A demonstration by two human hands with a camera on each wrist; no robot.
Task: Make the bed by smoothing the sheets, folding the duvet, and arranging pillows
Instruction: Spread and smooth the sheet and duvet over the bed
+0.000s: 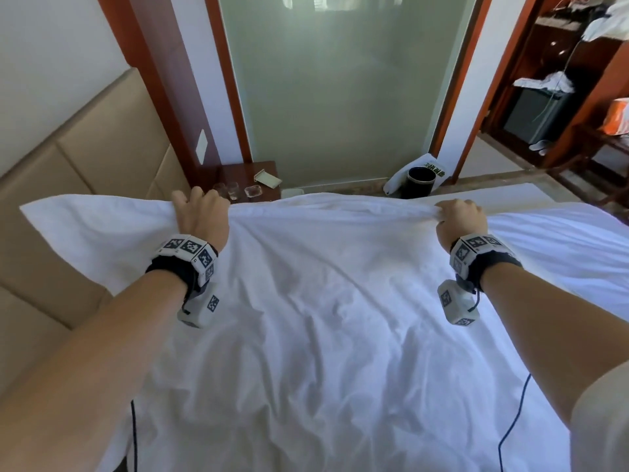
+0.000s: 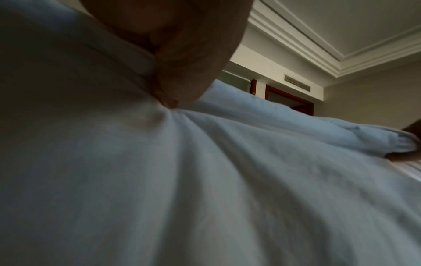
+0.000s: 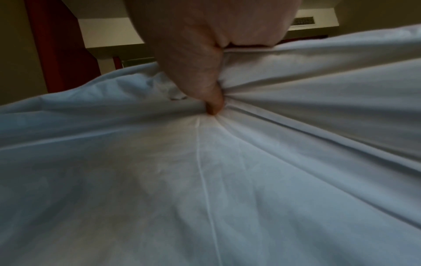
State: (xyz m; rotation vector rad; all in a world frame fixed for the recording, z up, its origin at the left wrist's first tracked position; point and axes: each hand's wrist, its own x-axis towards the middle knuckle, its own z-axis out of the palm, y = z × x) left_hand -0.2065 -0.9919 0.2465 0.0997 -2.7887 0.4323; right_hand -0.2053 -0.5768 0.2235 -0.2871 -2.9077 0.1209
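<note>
A white duvet point(image 1: 326, 301) spreads wrinkled across the bed and fills most of the head view. Both hands hold its far edge up. My left hand point(image 1: 197, 212) grips the edge toward the left corner, fingers curled over the fold. My right hand point(image 1: 459, 219) grips the same edge farther right, bunching the cloth. In the left wrist view the left hand point(image 2: 173, 75) pinches the duvet point(image 2: 205, 180) with creases fanning out. The right wrist view shows the thumb of the right hand point(image 3: 205, 72) pressed into gathered duvet point(image 3: 227, 180). No pillow is in sight.
A padded beige headboard point(image 1: 85, 172) runs along the left. Beyond the duvet stand a dark nightstand point(image 1: 248, 175) with glasses and an ashtray, a black bin point(image 1: 420, 182) and a frosted glass panel point(image 1: 340, 90). A wooden shelf unit point(image 1: 561, 80) is at the right.
</note>
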